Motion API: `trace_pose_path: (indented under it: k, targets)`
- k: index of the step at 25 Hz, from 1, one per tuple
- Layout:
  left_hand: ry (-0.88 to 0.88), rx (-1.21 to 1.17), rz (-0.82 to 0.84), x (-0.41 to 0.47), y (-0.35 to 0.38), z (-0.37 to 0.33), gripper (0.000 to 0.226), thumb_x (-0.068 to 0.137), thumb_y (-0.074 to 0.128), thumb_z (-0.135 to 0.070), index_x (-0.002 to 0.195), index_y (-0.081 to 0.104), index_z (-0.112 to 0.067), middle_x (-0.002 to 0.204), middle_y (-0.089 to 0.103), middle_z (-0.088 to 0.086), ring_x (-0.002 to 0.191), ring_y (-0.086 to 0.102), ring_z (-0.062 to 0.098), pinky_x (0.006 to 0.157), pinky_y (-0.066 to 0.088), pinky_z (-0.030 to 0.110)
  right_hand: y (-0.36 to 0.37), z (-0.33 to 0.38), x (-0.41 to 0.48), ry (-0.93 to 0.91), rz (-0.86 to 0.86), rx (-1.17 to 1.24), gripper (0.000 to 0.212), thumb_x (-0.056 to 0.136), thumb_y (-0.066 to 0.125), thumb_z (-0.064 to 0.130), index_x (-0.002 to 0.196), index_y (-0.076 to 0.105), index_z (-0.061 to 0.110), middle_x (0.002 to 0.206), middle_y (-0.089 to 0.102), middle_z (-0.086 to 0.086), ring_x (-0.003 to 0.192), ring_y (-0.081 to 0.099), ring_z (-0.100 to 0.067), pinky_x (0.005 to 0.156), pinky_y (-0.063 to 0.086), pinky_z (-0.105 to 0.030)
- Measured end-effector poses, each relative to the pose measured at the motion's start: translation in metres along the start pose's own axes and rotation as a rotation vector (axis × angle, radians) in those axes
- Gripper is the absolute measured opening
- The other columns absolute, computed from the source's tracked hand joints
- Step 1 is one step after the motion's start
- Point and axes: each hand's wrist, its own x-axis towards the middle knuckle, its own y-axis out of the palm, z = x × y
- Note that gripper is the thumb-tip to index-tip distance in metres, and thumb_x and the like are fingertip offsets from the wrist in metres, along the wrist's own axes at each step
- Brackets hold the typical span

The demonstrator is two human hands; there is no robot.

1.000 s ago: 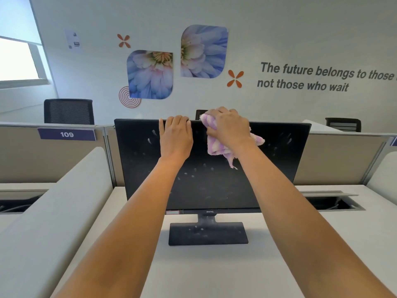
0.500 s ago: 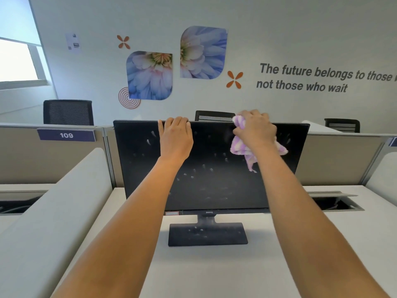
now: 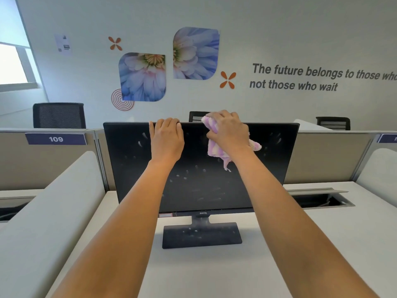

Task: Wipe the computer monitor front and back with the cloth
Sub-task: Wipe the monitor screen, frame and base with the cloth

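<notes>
From the head camera, the black monitor (image 3: 133, 164) stands upright on its flat stand (image 3: 202, 235) in the middle of the white surface (image 3: 204, 274). The screen has many small pale spots on it.

The left hand (image 3: 167, 139) sits on the top edge of the monitor. Its fingers (image 3: 169, 121) curl over that edge to the back, and the thumb lies on the front. The right hand (image 3: 228, 132) is just beside it, also at the top edge. Its fingers are bunched tight around the cloth (image 3: 214, 148), which is pink and white with stripes. The cloth touches the top of the screen, and a loose end hangs down over the glass.

There is bare surface in front of the stand and on both sides of it. Right behind the monitor runs a tan wall panel (image 3: 322, 158), lower than the monitor's top edge. A sign (image 3: 55, 139) on it says 109. A low, rounded grey divider (image 3: 53, 211) closes off the left side, and another one (image 3: 378, 168) sits at the far right.

To the right of the monitor, a slot (image 3: 318, 201) in the surface has its lid up. It is dark inside, and I cannot tell what is in it.
</notes>
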Motion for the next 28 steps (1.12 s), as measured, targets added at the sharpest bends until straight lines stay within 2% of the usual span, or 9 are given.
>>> trace_pose_path:
  k: [4,9,15,20,25,28]
  targets:
    - [0.009,-0.023,-0.01,-0.001,0.0,0.004,0.034,0.1,0.032,-0.022,0.122,0.056,-0.011,0.124,0.058,0.005,0.122,0.045,0.022,0.117,0.007,0.04,-0.011,-0.059,-0.008,0.106,0.016,0.025,0.041,0.087,0.058,0.037,0.127,0.052,0.031,0.125,0.055,0.003,0.11,0.049,-0.021,0.069,0.037,-0.031]
    - [0.003,-0.046,-0.032,0.0,0.003,0.001,0.033,0.1,0.033,-0.021,0.121,0.057,-0.011,0.122,0.059,0.006,0.121,0.046,0.021,0.117,0.006,0.038,-0.025,-0.137,-0.021,0.347,0.002,0.034,0.041,0.086,0.061,0.032,0.126,0.053,0.029,0.127,0.054,-0.001,0.115,0.045,-0.026,0.075,0.034,-0.034]
    - [-0.005,-0.053,-0.041,0.001,0.006,0.003,0.033,0.099,0.035,-0.021,0.123,0.056,-0.011,0.125,0.058,0.006,0.123,0.046,0.022,0.117,0.005,0.039,-0.021,-0.142,-0.012,0.563,-0.083,0.109,0.038,0.084,0.059,0.025,0.122,0.057,0.021,0.125,0.054,-0.008,0.115,0.044,-0.032,0.077,0.036,-0.035]
    - [0.006,-0.044,-0.029,0.0,0.004,0.003,0.033,0.099,0.036,-0.02,0.124,0.056,-0.011,0.127,0.058,0.006,0.125,0.045,0.022,0.117,0.004,0.04,-0.015,-0.082,-0.006,0.404,-0.04,0.033,0.039,0.088,0.059,0.032,0.124,0.055,0.018,0.122,0.056,-0.009,0.11,0.048,-0.029,0.073,0.036,-0.032]
    - [0.006,-0.034,-0.006,-0.001,0.001,0.007,0.034,0.098,0.035,-0.018,0.125,0.055,-0.011,0.128,0.057,0.005,0.125,0.043,0.022,0.117,0.006,0.042,0.002,0.01,0.002,0.168,-0.03,0.052,0.038,0.087,0.059,0.032,0.123,0.055,0.02,0.119,0.058,-0.005,0.106,0.049,-0.025,0.076,0.041,-0.033]
    - [0.0,-0.029,0.003,-0.001,-0.001,0.007,0.035,0.098,0.035,-0.017,0.125,0.055,-0.011,0.128,0.057,0.005,0.125,0.043,0.022,0.117,0.007,0.043,0.007,0.035,0.005,0.093,-0.012,0.067,0.04,0.087,0.059,0.031,0.126,0.054,0.023,0.122,0.057,-0.002,0.107,0.048,-0.023,0.075,0.042,-0.031]
